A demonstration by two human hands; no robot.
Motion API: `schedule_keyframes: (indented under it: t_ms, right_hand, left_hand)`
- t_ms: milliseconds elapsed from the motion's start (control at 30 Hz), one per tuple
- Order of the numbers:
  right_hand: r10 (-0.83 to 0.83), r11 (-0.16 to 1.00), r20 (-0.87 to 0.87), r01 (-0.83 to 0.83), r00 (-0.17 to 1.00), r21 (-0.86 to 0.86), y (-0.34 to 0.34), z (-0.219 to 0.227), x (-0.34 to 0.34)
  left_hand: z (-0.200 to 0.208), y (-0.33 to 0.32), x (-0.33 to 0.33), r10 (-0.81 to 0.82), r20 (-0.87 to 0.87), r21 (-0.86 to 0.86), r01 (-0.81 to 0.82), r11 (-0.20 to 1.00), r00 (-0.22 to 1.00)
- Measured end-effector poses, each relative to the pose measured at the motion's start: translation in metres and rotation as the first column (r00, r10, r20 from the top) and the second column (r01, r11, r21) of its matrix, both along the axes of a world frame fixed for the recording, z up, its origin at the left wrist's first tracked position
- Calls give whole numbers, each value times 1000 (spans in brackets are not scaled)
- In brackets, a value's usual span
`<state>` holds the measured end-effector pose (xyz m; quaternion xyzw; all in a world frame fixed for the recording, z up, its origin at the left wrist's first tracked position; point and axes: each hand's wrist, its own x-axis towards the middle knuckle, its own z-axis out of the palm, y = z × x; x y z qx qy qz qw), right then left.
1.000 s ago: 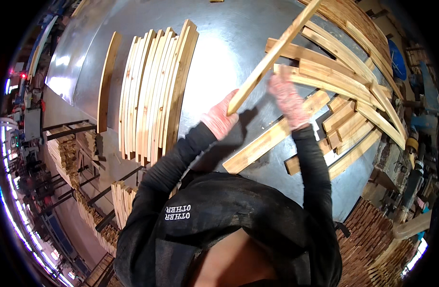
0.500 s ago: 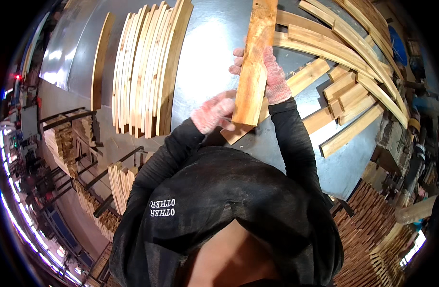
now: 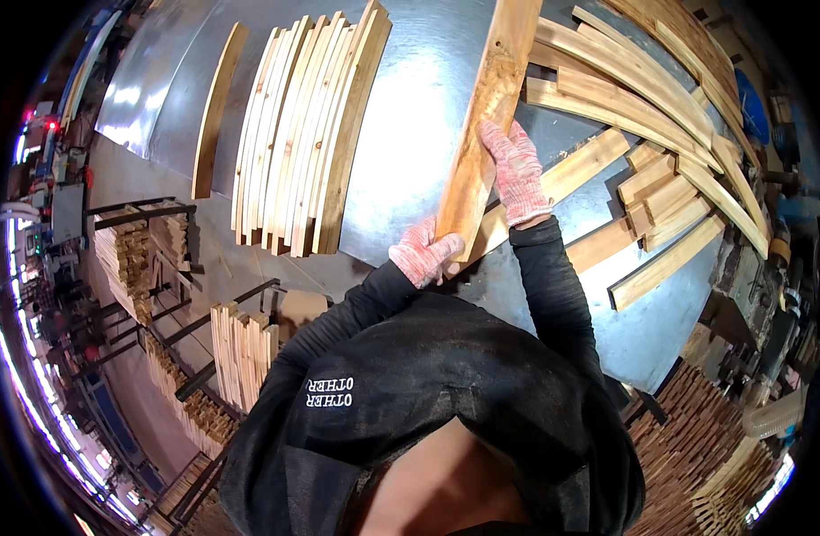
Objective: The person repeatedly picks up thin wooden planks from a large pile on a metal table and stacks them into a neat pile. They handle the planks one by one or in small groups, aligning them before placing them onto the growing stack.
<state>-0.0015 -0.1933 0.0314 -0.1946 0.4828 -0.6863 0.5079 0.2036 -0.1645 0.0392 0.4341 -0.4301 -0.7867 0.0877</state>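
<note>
Only readable text: small white block-capital lettering [image 3: 330,394] on the black top [image 3: 455,344] the person wears. It sits on the person's left side of the chest, two short lines stacked close together, same single word in both, lines tilted slightly in view. Plain print, white on black. Machinery [image 3: 66,219] along the left rim: too small and blurred to make out any markings.
</note>
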Motion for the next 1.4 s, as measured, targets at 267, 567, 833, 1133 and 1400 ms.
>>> schedule_keyframes:
  t_ms: [267,567,833,1133,1400]
  right_hand:
    - [-159,968,-575,240,803,67,-17,1,14]
    - [-108,920,-489,273,866,280,-16,-21,29]
    - [322,847,-685,125,653,517,2,-68,-13]
    - [555,783,-832,336,5,524,-136,3,-236]
    - [783,614,-593,392,-190,685,-228,-51,-328]
  left_hand:
    - [-7,-45,6,-164,-195,68,180,981,967]
    - [-1,-197,-21,-116,-99,-47,112,993,988]
    - [18,-547,-157,155,916,-261,843,-469,370]
    - [-88,-312,-150,-12,-68,-41,9,999,998]
    - [-62,-217,-160,93,-23,-282,-96,955,995]
